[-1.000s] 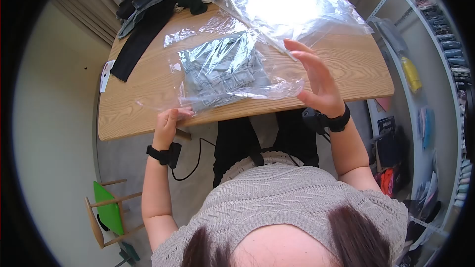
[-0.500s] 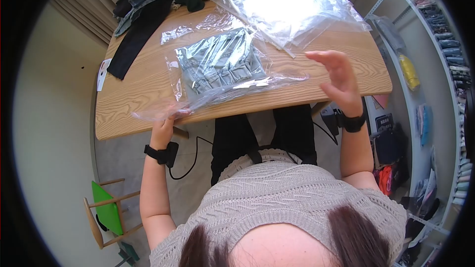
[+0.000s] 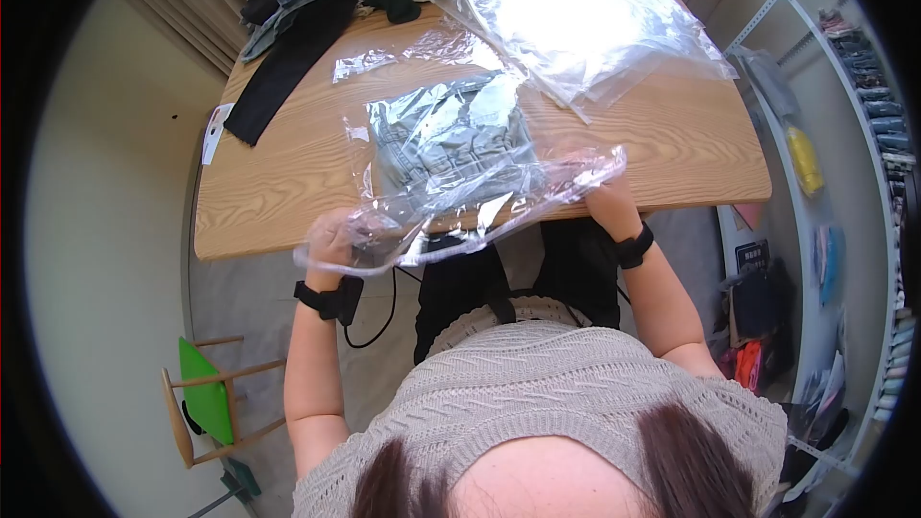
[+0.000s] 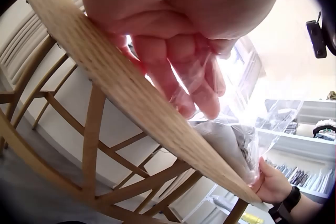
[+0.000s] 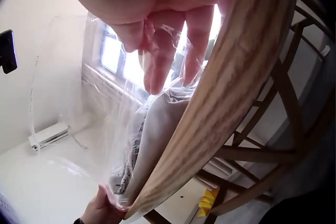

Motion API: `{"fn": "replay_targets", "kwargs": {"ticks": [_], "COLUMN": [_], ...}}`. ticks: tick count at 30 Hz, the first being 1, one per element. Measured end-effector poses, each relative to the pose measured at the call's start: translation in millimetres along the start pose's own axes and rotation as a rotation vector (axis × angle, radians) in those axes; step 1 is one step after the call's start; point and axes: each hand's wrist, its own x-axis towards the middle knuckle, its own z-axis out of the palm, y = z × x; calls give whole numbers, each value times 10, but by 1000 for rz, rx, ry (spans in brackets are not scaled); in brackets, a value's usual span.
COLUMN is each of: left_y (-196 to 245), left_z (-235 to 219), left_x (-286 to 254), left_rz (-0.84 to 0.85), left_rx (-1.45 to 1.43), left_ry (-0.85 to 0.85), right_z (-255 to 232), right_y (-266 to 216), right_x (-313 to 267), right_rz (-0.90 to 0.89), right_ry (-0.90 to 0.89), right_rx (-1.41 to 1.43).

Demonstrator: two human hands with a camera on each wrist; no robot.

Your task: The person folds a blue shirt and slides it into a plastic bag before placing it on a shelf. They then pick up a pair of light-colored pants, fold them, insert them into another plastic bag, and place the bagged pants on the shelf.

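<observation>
A folded light grey-blue garment (image 3: 451, 139) lies flat inside a clear plastic bag (image 3: 480, 206) near the table's front edge. The bag's loose end hangs over that edge toward the person. At its left corner the left hand (image 3: 331, 238) pinches the film; the right hand (image 3: 611, 197) holds the right side. Close up, film bunches between thumb and fingers of the left hand (image 4: 181, 50) in the left wrist view, and of the right hand (image 5: 168, 35) in the right wrist view. Film partly covers both hands in the head view.
A stack of clear bags (image 3: 585, 29) lies at the back right of the wooden table (image 3: 259, 201). Dark clothes (image 3: 317, 10) are heaped at the back left, beside a white tag (image 3: 215, 134). Shelves (image 3: 815, 115) stand right, a green chair (image 3: 204, 388) left.
The right hand has come down from the air and left to take hold of the bag. The bag's loose end is now spread between both hands, over the table edge.
</observation>
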Motion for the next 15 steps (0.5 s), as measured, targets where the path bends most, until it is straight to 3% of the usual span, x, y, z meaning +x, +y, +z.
{"fn": "replay_targets", "kwargs": {"ticks": [1, 3, 5, 7, 9, 13, 15], "left_y": [25, 62, 185, 249, 272, 281, 315], "left_z": [26, 162, 245, 344, 396, 448, 464], "left_x": [1, 42, 78, 120, 141, 112, 105], "left_rz": [-78, -21, -196, -170, -223, -163, -170], "left_rx": [-75, -13, -131, -89, 53, 251, 229], "left_ry": [42, 134, 227, 286, 423, 468, 483], "right_z": [23, 84, 129, 190, 210, 219, 118], "right_y": [-15, 29, -2, -58, -120, -125, -91], "right_x": [-9, 6, 22, 45, 61, 76, 58], "right_rz": [46, 59, 110, 94, 175, 157, 301], "right_ry": [85, 118, 217, 273, 340, 393, 279], "right_rx": [-14, 56, 24, 13, -171, -214, -176]}}
